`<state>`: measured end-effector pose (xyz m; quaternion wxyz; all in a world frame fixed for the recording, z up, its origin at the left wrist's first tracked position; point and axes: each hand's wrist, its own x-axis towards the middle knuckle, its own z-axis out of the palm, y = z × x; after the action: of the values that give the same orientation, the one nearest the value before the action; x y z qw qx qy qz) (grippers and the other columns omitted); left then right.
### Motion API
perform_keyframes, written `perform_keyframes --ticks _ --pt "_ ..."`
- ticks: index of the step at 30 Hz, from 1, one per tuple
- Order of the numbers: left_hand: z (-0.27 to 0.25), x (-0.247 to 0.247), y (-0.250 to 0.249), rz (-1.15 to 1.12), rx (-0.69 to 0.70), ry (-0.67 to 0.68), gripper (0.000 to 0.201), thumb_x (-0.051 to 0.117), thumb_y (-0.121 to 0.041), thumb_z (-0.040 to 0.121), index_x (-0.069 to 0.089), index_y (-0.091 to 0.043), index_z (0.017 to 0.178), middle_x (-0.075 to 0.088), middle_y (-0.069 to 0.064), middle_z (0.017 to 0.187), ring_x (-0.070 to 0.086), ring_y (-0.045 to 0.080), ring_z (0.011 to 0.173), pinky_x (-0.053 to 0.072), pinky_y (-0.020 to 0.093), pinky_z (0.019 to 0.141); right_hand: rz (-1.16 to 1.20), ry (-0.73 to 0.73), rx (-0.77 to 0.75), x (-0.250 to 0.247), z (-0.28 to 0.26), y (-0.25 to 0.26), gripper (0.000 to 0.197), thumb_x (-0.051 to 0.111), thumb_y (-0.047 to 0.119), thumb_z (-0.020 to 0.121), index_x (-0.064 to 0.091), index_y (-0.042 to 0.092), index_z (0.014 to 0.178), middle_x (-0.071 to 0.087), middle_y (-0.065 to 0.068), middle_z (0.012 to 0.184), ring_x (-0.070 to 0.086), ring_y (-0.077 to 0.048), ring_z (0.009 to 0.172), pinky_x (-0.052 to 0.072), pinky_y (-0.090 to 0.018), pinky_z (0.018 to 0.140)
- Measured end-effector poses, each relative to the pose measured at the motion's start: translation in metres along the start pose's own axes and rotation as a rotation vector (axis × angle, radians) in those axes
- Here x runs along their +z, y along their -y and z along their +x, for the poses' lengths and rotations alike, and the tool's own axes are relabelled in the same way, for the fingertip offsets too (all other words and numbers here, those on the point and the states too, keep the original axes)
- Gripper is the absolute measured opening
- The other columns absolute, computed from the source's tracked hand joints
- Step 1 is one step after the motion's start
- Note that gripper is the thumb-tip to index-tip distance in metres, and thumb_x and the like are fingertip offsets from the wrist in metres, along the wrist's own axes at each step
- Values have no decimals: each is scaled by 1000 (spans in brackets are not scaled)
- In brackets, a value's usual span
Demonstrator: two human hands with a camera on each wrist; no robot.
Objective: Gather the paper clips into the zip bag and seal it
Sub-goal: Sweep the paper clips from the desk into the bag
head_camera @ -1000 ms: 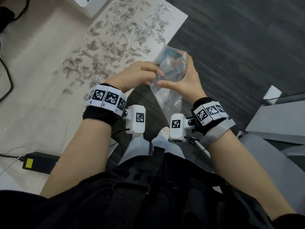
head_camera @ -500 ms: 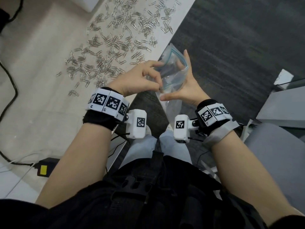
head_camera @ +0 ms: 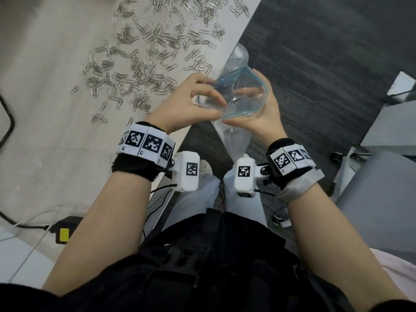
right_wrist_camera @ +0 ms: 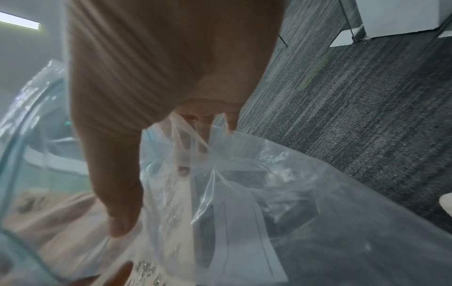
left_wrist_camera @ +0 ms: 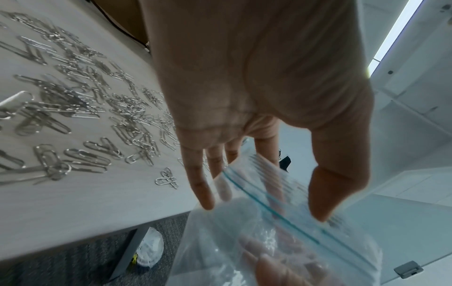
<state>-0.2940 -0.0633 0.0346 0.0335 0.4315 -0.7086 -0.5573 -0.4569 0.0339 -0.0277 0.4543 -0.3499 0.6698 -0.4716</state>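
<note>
Bag [head_camera: 243,97] mouth open, gripped by left hand [head_camera: 189,104] and right hand [head_camera: 258,118]; paper clips [head_camera: 146,64] all on table [head_camera: 45,86] (none visibly bagged); sealing pending.

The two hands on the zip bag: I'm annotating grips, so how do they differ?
The left hand pinches the zip bag rim between thumb and fingers, back upward; the right hand cradles the bag's other side, palm up, fingers seen through the plastic. The left hand is over the table edge; the right hand is over carpet. Both hold the mouth open.
</note>
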Motion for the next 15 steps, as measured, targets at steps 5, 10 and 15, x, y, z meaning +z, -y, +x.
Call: perform_keyframes --ticks 5,10,15 --pt "-7 -9 22 -39 13 -168 37 69 -23 80 61 -24 116 43 0 134 47 7 117 39 24 98 -53 -60 27 10 -9 -22 101 96 22 52 41 16 136 66 2 102 65 -10 104 53 -23 92" --pt "-19 -35 78 52 -63 -781 40 53 -22 81 57 -18 120 48 5 132 42 16 126 35 42 109 -130 -152 43 22 -26 -38 84 89 45 51 40 45 119 68 8 104 65 1 102 51 -23 93" --pt "-25 -53 130 259 -522 -819 63 48 -38 89 24 -22 145 6 13 157 -6 34 144 4 55 114 -217 -235 45 30 -34 -54 89 86 51 52 36 41 125 68 -1 116 63 -13 112 51 -35 100"
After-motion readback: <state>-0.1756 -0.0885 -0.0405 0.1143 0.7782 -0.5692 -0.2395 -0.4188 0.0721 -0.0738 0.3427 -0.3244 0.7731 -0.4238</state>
